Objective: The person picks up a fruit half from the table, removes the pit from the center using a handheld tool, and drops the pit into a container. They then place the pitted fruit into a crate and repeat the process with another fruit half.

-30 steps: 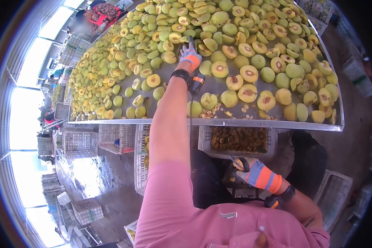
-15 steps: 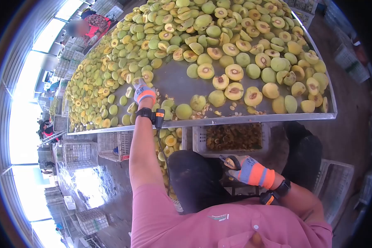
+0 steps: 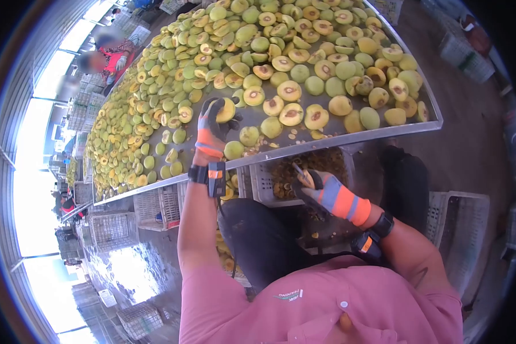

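Note:
My left hand (image 3: 210, 129), in a grey and orange glove, is raised over the near edge of a metal-rimmed table. Its fingers are curled round a yellow-green fruit half (image 3: 226, 111). Closed in front of my body, my gloved right hand (image 3: 337, 198) grips a small tool (image 3: 307, 179) with an orange and black handle and a short metal tip; the rest of it is hidden by the fingers. Halved stone fruits (image 3: 292, 113), many with the brown stone showing, lie on the table close to my left hand.
The table's metal rim (image 3: 350, 137) runs between my hands. Below it stands a white crate (image 3: 264, 182) of brown scraps. Other crates (image 3: 113, 228) stand on the floor at left, another crate (image 3: 463, 241) at right. People in red (image 3: 113, 60) are at the far left.
My left hand has lifted off the table surface and moved right, now with a fruit half in it. My right hand has risen slightly and moved left with the tool. The view has shifted.

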A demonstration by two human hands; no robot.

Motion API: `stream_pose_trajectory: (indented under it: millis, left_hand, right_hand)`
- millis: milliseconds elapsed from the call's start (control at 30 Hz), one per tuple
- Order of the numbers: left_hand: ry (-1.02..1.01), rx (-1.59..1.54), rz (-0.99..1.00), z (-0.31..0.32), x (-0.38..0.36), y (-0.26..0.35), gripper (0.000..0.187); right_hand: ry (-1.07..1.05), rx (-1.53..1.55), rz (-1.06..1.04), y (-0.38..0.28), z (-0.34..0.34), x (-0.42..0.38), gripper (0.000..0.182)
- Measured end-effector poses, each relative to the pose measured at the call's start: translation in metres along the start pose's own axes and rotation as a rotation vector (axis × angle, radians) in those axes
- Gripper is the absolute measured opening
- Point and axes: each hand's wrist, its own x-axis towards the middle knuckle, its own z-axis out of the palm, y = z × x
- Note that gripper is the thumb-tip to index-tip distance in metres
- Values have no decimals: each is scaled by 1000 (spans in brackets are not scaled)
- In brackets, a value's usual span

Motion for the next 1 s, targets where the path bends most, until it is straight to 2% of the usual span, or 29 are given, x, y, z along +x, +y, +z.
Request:
stream_pose_trajectory:
  millis: [100, 267, 333, 367, 433, 467, 500, 533, 567, 600, 667, 700, 800, 867, 1000]
  left_hand:
    - [-58, -211, -110, 27, -36, -2, 26]
    - [19, 29, 75, 71, -87, -10, 45]
    - [-23, 163, 144, 84, -98, -9, 44]
    - [-45, 276, 214, 88, -101, -12, 43]
    - [-120, 690, 487, 93, -101, -20, 41]
    - [-140, 688, 479, 97, -101, -21, 30]
    - [-160, 685, 471, 101, -101, -22, 29]
    - [-178, 683, 464, 106, -102, -21, 39]
    - [-163, 636, 444, 110, -102, -25, 31]
    - [-149, 590, 425, 114, -102, -28, 25]
    - [-116, 540, 428, 100, -88, -39, 20]
    - [-48, 513, 324, 88, -83, -38, 25]
    - [186, 479, 160, 35, -54, -33, 21]
    - [355, 626, 32, -15, -24, -31, 20]
    - [358, 740, 206, -112, 57, -57, 22]
  right_hand:
    - [35, 152, -84, -3, -6, 8, 20]
    - [115, -28, -130, -8, -18, 21, 23]
    - [214, -143, -113, 8, -21, 35, 32]
    - [178, -97, -98, 10, -24, 36, 37]
    - [166, -254, -187, 12, -25, 39, 28]
    - [158, -334, -231, 11, -24, 39, 25]
    - [155, -292, -196, 11, -24, 38, 26]
    - [152, -250, -161, 5, -22, 35, 26]
    - [146, -211, -127, 2, -21, 32, 27]
    - [204, -240, -192, 9, -23, 32, 28]
    - [291, -295, -343, 20, -22, 40, 32]
    - [257, -296, -291, 20, -23, 40, 31]
    - [210, -304, -178, -8, -29, 19, 29]
    - [244, -279, -167, -10, -26, 14, 28]
    - [124, -373, -180, -5, -23, 13, 26]
